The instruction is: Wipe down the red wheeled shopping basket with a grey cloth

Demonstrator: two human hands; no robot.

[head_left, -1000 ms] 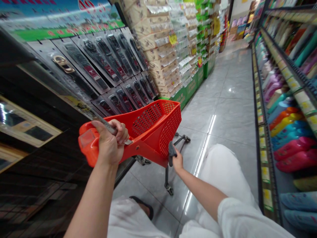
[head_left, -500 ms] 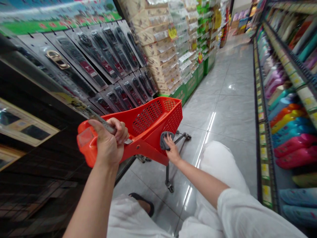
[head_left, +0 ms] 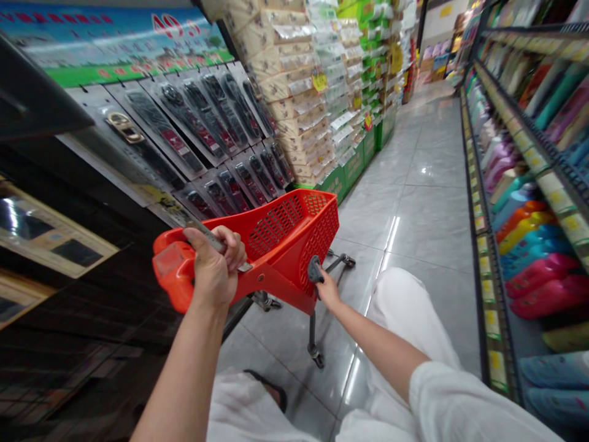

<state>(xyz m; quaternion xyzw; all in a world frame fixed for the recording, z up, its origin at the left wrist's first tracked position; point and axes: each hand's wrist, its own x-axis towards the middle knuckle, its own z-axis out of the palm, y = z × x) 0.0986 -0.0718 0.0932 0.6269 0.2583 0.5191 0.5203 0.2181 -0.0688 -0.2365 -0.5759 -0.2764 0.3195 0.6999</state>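
Note:
A red plastic shopping cart (head_left: 276, 283) with perforated basket walls stands tilted in front of me on metal legs with casters. My left hand (head_left: 215, 265) is wrapped around a grey bar (head_left: 212, 240) at the cart's handle end, thumb laid along it. My right hand (head_left: 327, 290) holds a dark grey cloth (head_left: 315, 270) against the perforated outer side of the basket. Its fingertips are partly hidden by the cloth. Inside the basket I see only red plastic.
Packaged belts (head_left: 172, 129) hang on a rack to the left. Behind the cart rise stacked tissue packs (head_left: 294, 92) on green bases. A shelf (head_left: 488, 245) of colourful bottles runs along the right. Grey tiled floor (head_left: 432, 209) stretches between them; my white-clad knee (head_left: 409, 307) is near the cart.
The cloth and my right hand have shifted slightly right and down along the basket side, the fingers now less spread. My left hand stays on the bar; the view has turned a little.

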